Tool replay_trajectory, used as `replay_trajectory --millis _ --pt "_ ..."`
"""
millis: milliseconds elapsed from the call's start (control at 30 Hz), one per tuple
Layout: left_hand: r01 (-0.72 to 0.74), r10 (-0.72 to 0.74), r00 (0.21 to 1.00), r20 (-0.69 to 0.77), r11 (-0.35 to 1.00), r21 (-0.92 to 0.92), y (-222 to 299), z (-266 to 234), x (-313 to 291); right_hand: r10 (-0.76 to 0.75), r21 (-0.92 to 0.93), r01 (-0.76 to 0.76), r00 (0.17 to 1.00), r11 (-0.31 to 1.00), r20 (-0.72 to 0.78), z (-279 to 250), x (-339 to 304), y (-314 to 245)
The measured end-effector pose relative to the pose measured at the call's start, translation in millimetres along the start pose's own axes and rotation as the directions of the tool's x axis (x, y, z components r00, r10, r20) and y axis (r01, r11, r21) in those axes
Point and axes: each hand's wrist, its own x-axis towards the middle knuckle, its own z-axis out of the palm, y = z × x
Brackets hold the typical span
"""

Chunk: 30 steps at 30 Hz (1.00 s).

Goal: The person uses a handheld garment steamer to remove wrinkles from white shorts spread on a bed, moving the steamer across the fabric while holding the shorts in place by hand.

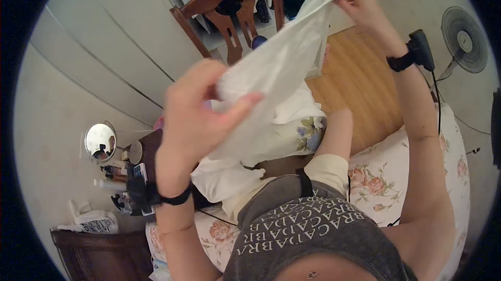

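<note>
A thin white cloth (284, 59) is stretched slantwise in the air between my two hands; its exact kind does not show. My left hand (195, 116), somewhat blurred, pinches its lower left end between thumb and fingers. Higher up and farther away, my right hand (360, 7) grips the other end by the edge. Under the raised cloth, more white fabric (222, 179) lies by my left thigh. Another white piece (300, 104) rests beyond it, on a pale cloth with blue flowers (309, 136). The raised cloth hides part of these.
I sit on a bed with a rose-patterned sheet (378, 182). A wooden chair (229, 9) stands ahead, with hanging clothes behind. On the left are a round mirror (100, 141) and several bottles (114, 172). A fan (464, 41) stands at right, beyond the wooden floor (373, 93).
</note>
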Motion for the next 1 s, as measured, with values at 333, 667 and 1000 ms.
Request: replay_trajectory --millis 333,667,1000 --pt "-0.147 0.315 0.948 0.053 0.576 -0.804 132.0 182.0 45.1 0.695 0.323 -0.620 0.581 0.715 -0.424 -188.8 -101.1 98.3" --pt "-0.151 0.674 0.738 -0.038 0.110 -0.982 193.5 210.6 22.1 0.699 0.218 -0.873 0.177 0.437 -0.693 -317.4 -293.7 -50.1" --pt "0.420 0.083 0.884 0.461 0.293 -0.859 83.9 227.7 9.2 0.840 0.482 -0.697 0.358 0.531 -0.408 -149.4 -142.9 5.4"
